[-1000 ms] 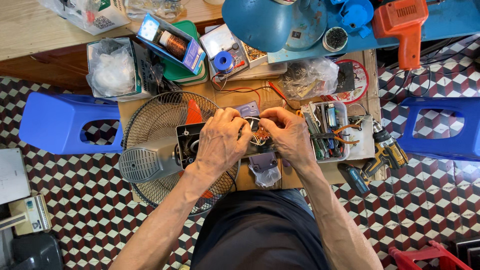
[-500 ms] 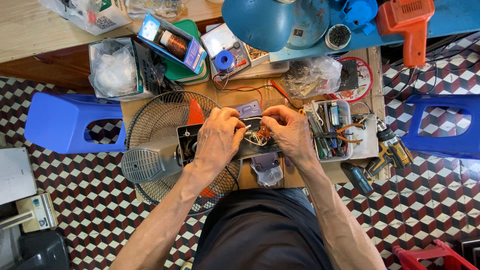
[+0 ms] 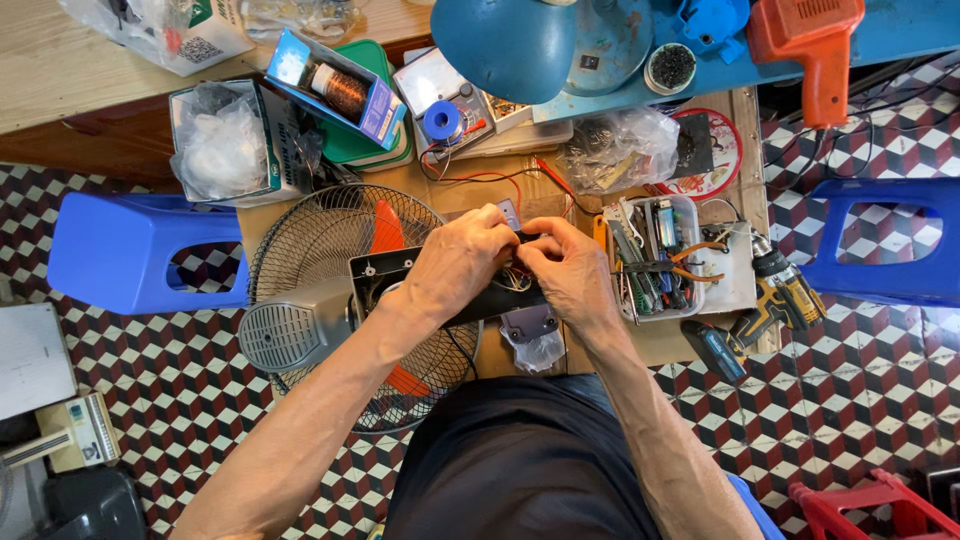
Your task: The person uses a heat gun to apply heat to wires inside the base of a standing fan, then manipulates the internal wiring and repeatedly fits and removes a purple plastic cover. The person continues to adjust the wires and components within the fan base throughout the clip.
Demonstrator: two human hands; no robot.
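An electric fan lies flat on a small work table, its round wire guard (image 3: 300, 225) and orange blades at the left, its grey motor housing (image 3: 290, 330) beside them. A black open base panel (image 3: 385, 270) with coloured wires sits at the middle. My left hand (image 3: 455, 265) rests on top of that panel with fingers curled over the wiring. Touching it from the right, my right hand (image 3: 570, 270) pinches the small wires between its fingertips. What exactly the fingers grip is hidden.
A white tray of pliers and screwdrivers (image 3: 665, 260) and a yellow cordless drill (image 3: 775, 295) lie to the right. Boxes, a solder spool (image 3: 442, 122), a blue dome (image 3: 505, 45) and an orange power tool (image 3: 810, 45) crowd the far side. Blue plastic stools (image 3: 120, 255) stand at both sides.
Both hands stay on the panel's wiring with only small finger shifts. The camera view has drifted slightly.
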